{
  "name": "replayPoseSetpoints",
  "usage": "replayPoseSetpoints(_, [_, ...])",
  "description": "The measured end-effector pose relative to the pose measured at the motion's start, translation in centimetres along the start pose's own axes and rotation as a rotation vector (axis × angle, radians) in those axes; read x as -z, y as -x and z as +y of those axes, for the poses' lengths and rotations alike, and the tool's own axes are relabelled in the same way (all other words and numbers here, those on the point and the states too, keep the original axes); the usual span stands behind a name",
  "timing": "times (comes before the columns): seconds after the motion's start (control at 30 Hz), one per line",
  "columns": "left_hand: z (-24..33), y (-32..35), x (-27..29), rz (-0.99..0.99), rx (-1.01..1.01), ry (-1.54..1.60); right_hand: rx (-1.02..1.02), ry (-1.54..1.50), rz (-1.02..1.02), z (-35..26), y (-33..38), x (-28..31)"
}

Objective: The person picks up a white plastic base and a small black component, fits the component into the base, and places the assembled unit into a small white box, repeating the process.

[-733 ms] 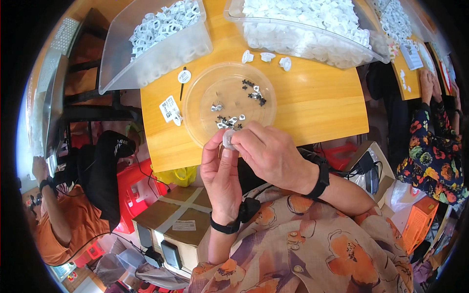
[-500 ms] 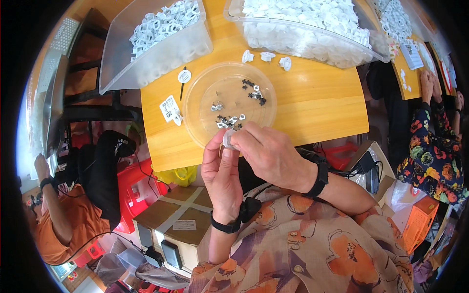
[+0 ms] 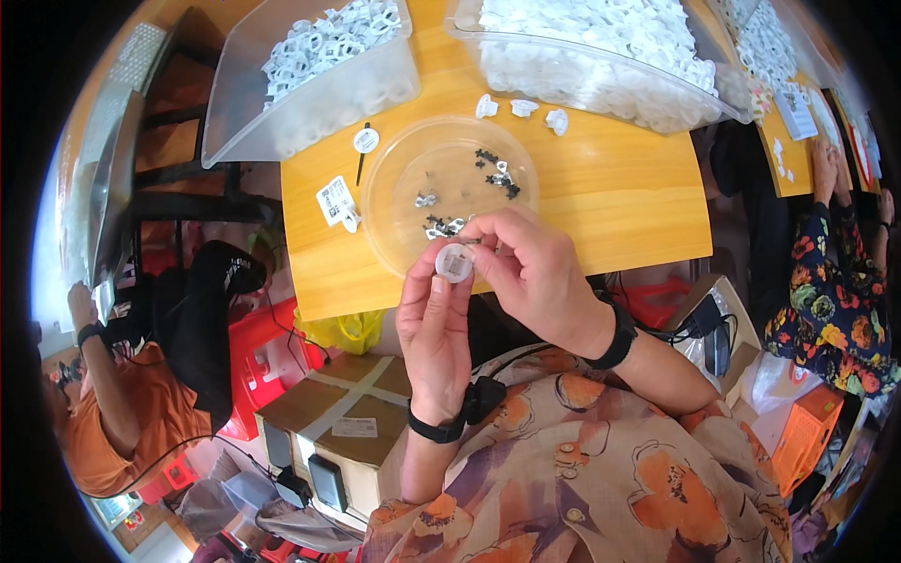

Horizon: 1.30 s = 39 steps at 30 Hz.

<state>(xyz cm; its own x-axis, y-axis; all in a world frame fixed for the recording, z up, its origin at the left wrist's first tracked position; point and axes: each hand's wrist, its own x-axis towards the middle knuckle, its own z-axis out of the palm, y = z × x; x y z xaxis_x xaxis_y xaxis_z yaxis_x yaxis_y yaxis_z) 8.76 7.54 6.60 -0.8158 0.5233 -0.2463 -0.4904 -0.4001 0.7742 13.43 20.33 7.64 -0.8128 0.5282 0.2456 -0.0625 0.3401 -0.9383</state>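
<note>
- Two hands of yours meet near the middle of the frame, over the near edge of the worktop (image 3: 619, 202).
- Your left hand (image 3: 435, 328) pinches a white disc (image 3: 454, 264) between thumb and fingers, its flat round face turned up toward the camera.
- Your right hand (image 3: 540, 277) is just beside the disc, thumb and forefinger drawn close together; a small dark bit shows at the fingertips, but whether they grip it, I cannot tell.
- Just beyond your hands sits a round clear tray (image 3: 462, 139), with small black and silver pieces (image 3: 443, 228) lying in loose clusters inside.
- Left of the tray lie a black stick (image 3: 360, 170) with a white round piece (image 3: 366, 141) at it, and a printed label (image 3: 333, 200).
- Three white caps (image 3: 524, 108) stand in a row above the tray, in front of the upper-right clear bin (image 3: 601, 89), heaped with white parts.
- Another clear bin (image 3: 352, 103) fills the upper left.
</note>
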Motion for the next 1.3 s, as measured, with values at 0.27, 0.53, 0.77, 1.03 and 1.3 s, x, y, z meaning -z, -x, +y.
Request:
replayPoseSetpoints(0.27, [0.1, -0.1, -0.6, 0.047, -0.032, 0.028, -0.098, -0.166, -0.058, 0.1, -0.2, -0.4])
replayPoseSetpoints(0.53, [0.0, 1.2, -0.2, 0.058, -0.072, 0.043, -0.146, -0.241, -0.083, -0.7, 1.6, -1.6])
replayPoseSetpoints(0.77, [0.7, 4.0, 0.2, -0.004, -0.067, 0.127, -0.099, -0.229, -0.105, -2.5, 4.0, -1.6])
replayPoseSetpoints(1.03, [0.8, 6.8, 2.0, -0.084, -0.052, 0.262, 0.141, -0.036, -0.09, -4.1, 6.9, -2.2])
replayPoseSetpoints(1.3, [0.7, 9.6, 2.1, -0.097, 0.009, 0.229, 0.144, -0.094, -0.048, -4.0, 9.6, -2.1])
